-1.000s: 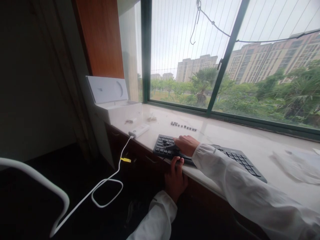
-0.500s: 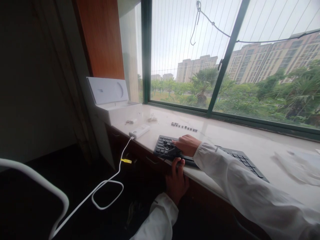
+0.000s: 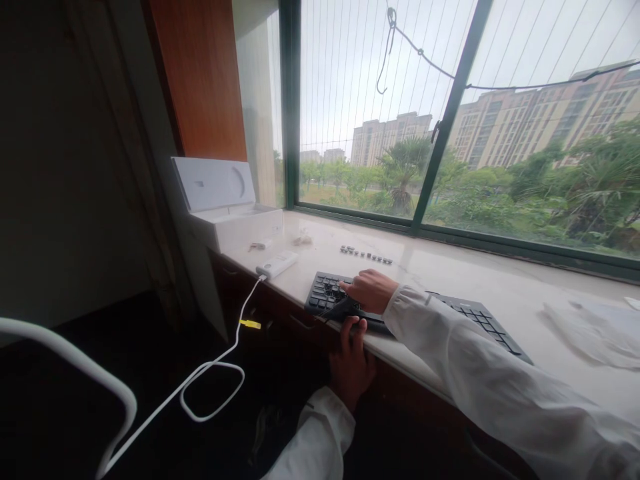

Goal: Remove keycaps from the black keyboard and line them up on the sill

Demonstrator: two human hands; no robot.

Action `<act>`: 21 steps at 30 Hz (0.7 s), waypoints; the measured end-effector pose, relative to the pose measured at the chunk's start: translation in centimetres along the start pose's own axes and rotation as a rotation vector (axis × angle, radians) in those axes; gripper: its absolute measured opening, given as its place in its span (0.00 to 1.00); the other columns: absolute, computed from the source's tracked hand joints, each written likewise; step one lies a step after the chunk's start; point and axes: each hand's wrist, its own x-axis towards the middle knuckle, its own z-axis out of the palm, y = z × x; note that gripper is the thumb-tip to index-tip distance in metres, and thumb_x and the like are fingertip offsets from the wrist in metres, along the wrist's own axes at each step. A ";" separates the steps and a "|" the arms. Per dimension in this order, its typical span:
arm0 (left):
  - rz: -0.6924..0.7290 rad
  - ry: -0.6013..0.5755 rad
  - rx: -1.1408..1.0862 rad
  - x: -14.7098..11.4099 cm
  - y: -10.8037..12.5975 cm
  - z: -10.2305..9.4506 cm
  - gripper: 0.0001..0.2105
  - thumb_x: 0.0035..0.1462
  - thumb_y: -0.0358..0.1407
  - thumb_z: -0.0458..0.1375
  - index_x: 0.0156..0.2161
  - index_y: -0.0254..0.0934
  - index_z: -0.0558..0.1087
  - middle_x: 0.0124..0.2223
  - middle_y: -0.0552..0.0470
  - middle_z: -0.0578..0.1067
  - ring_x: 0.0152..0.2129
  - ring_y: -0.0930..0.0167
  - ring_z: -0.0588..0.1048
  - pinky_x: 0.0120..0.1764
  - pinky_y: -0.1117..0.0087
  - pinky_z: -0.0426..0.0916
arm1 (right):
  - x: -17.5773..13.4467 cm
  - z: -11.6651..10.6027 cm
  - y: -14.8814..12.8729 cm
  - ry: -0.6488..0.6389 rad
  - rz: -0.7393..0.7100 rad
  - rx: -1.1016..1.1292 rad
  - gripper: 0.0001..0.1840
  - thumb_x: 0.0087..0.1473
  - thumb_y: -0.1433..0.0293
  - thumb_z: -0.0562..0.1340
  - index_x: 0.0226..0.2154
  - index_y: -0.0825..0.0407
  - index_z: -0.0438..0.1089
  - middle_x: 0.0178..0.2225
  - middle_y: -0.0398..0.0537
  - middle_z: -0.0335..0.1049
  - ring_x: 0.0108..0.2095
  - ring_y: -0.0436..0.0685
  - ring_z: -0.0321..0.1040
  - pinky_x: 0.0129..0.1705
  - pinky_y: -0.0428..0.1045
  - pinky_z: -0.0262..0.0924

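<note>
A black keyboard [image 3: 475,313] lies along the front edge of the white stone sill. At its left end several keycaps are off, and bare sockets show. My right hand [image 3: 371,291] is over that end, its index finger reaching down to the keys and the other fingers curled in. A dark slim tool [image 3: 345,309] with thin, wire-like ends sticks out from under this hand; its exact kind is unclear. Below, my left hand [image 3: 351,360] comes up from under the sill, two fingers apart with their tips against the keyboard's front edge. Its thumb is hidden.
Small keycaps [image 3: 366,253] stand in a row behind the keyboard. To the left are an open white box [image 3: 245,227], a white power bank [image 3: 277,265] and its white cable [image 3: 240,320] with a yellow tag. Clear plastic bags [image 3: 590,333] lie at right.
The view has shifted slightly. Both hands keep almost the same places at the keyboard, with the right index finger still on the left-end keys.
</note>
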 end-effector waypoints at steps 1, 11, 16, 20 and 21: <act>-0.004 -0.002 -0.004 -0.1 0.0 0.0 0.29 0.52 0.29 0.55 0.61 0.40 0.61 0.60 0.44 0.65 0.52 0.65 0.70 0.40 0.70 0.74 | -0.1 -0.1 0.3 -0.008 0.012 0.021 0.18 0.52 0.73 0.58 0.46 0.56 0.72 0.30 0.58 0.75 0.35 0.64 0.75 0.32 0.50 0.56; -0.007 0.011 -0.021 -0.1 0.1 0.1 0.28 0.54 0.29 0.54 0.61 0.40 0.60 0.60 0.44 0.65 0.52 0.65 0.70 0.39 0.70 0.74 | -0.3 -0.5 2.0 -0.030 0.191 0.292 0.13 0.58 0.62 0.58 0.43 0.44 0.75 0.36 0.49 0.77 0.37 0.57 0.74 0.35 0.47 0.57; 0.002 0.009 -0.019 -0.2 -0.1 0.3 0.28 0.54 0.29 0.53 0.61 0.40 0.59 0.60 0.44 0.64 0.53 0.65 0.69 0.40 0.70 0.74 | 0.0 -0.4 1.8 -0.044 0.225 0.243 0.15 0.54 0.56 0.62 0.35 0.48 0.78 0.31 0.51 0.76 0.34 0.58 0.73 0.33 0.47 0.58; -0.004 0.011 -0.010 -0.3 -0.1 0.2 0.28 0.53 0.29 0.54 0.61 0.40 0.60 0.60 0.44 0.64 0.52 0.66 0.70 0.40 0.70 0.74 | -0.1 -0.5 1.6 -0.037 0.256 0.227 0.15 0.51 0.56 0.64 0.33 0.49 0.78 0.30 0.52 0.76 0.34 0.60 0.73 0.32 0.48 0.58; -0.002 0.013 -0.008 -0.2 0.0 0.2 0.28 0.54 0.29 0.54 0.61 0.40 0.60 0.60 0.44 0.64 0.52 0.66 0.70 0.39 0.70 0.74 | -0.1 -0.5 1.5 -0.043 0.265 0.227 0.15 0.51 0.56 0.64 0.33 0.49 0.78 0.30 0.52 0.76 0.34 0.60 0.74 0.32 0.48 0.58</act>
